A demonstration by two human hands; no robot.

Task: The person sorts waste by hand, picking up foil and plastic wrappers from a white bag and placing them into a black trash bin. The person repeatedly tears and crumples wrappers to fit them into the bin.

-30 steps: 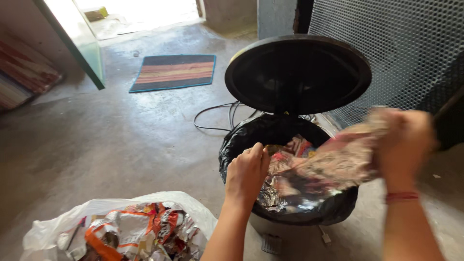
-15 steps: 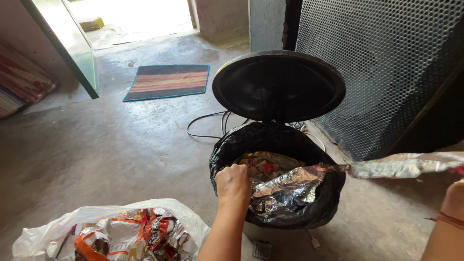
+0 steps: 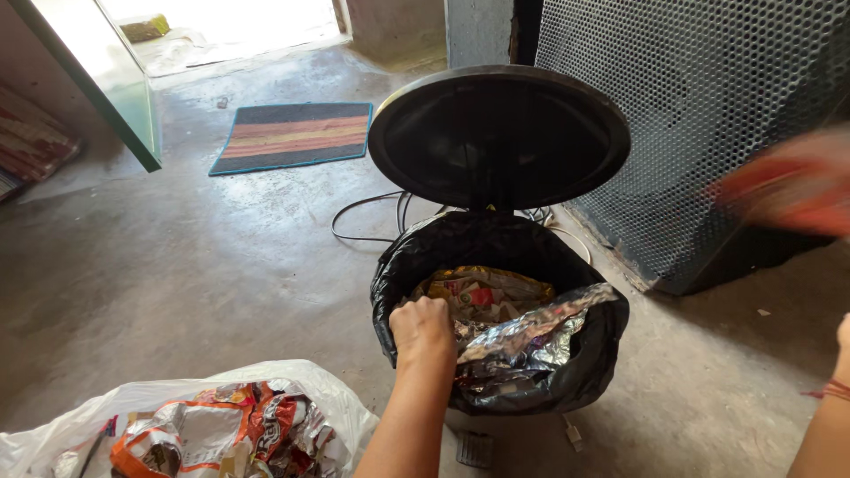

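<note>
Floor: bare grey concrete (image 3: pixel 221 265), striped mat (image 3: pixel 292 134) at upper left of frame, bright doorway above it, perforated metal panel (image 3: pixel 708 106) at upper right
Bin: round pedal bin with black liner (image 3: pixel 567 372), centre of frame, lid (image 3: pixel 498 134) tilted up and back, mouth open toward the camera
Bin contents: foil wrappers (image 3: pixel 522 341) silver side up at the near right rim, coloured packets (image 3: pixel 478 292) deeper, toward the back
Left hand: left hand (image 3: pixel 423 326) closed in a fist at the near left rim of the liner, knuckles up, apparently pinching liner edge or foil; exact hold not discernible
Right hand: right hand only as a wrist with red thread (image 3: pixel 832 389) at the lower right edge; fingers out of frame, grip cannot be told
Blur: red-orange smear (image 3: pixel 788 190) at right edge, wrapper-like, too blurred to name
Key relation: foil just right of the left fist, long axis running up-right along the rim; left hand far nearer
White bag: white plastic bag (image 3: pixel 204 416) of crumpled wrappers, lower left, just beside the left forearm
Open room: clear floor left of the bin; cable (image 3: pixel 372 208) behind it
</note>
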